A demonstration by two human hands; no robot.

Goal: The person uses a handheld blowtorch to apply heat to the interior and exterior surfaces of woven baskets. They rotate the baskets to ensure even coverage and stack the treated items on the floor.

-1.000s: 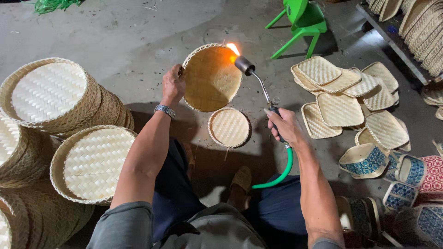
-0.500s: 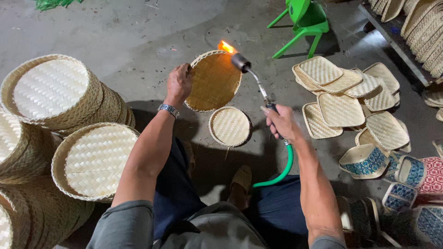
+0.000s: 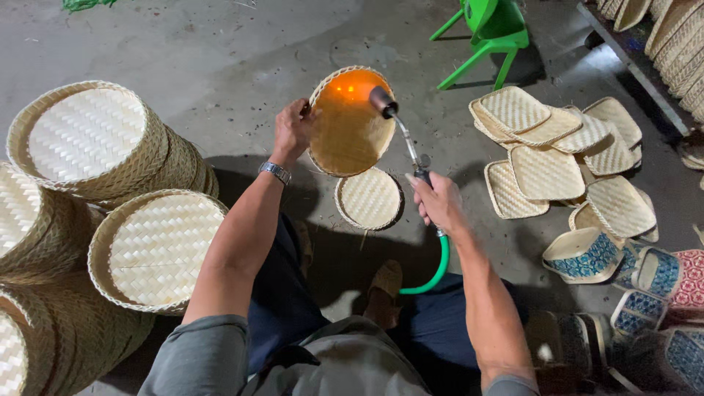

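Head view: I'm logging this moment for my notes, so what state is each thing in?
Left hand: gripping the round woven tray's rim.
Round woven tray: held up, tilted, glowing orange.
Right hand: closed around the gas torch's handle.
Gas torch: nozzle aimed at the tray.
Green hose: curved, running from the torch.
Small woven lid: flat on the floor.
Green chair: upright.

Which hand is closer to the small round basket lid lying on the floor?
The right hand, gripping the torch handle just right of the small round lid. The left hand is up and left of it, holding the glowing round tray.
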